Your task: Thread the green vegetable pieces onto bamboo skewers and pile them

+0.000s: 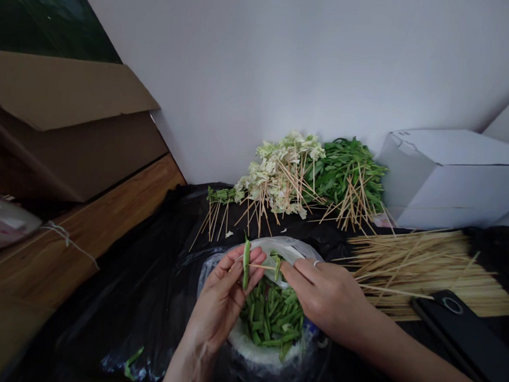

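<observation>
My left hand (226, 290) pinches a green bean pod (246, 264) held roughly upright between thumb and fingers. A thin wooden skewer (261, 267) runs from that pod across to my right hand (326, 291). Further along the skewer, by my right fingertips, are more green bean pieces (277, 266). My right hand, with a ring on one finger, is closed round the skewer's other end, which its fingers hide. Below both hands, a bowl lined with clear plastic (250, 353) holds many cut green bean pieces (271, 319).
Behind the bowl lie skewered pale cabbage-like leaves (279, 169), skewered leafy greens (350, 170) and a few bean skewers (221, 195). Loose skewers (427, 268) and a dark phone (460, 337) lie right. A white box (466, 181), cardboard box (72, 119) and black plastic sheet (104, 296) surround them.
</observation>
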`<action>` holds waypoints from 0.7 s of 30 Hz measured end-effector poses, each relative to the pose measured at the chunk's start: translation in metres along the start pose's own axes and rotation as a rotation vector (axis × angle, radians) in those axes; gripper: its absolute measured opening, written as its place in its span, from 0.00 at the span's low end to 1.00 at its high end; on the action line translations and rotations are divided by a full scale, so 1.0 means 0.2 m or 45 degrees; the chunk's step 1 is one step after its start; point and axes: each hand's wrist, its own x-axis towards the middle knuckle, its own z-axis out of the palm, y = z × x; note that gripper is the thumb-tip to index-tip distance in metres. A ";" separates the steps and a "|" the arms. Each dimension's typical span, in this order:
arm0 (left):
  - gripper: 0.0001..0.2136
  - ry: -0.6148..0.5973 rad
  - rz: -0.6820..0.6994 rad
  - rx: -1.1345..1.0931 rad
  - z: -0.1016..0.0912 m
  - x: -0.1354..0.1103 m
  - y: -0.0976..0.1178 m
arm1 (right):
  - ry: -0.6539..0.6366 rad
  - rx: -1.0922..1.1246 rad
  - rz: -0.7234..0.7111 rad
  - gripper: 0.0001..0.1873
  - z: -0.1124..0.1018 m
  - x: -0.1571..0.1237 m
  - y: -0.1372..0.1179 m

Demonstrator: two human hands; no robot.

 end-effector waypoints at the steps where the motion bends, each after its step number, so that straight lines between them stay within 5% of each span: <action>1: 0.09 0.004 0.002 0.002 0.00 0.00 0.00 | 0.003 0.001 -0.001 0.13 0.00 0.00 0.00; 21: 0.10 0.101 0.047 0.013 0.00 0.01 -0.01 | -0.005 -0.014 -0.007 0.15 -0.02 0.00 0.00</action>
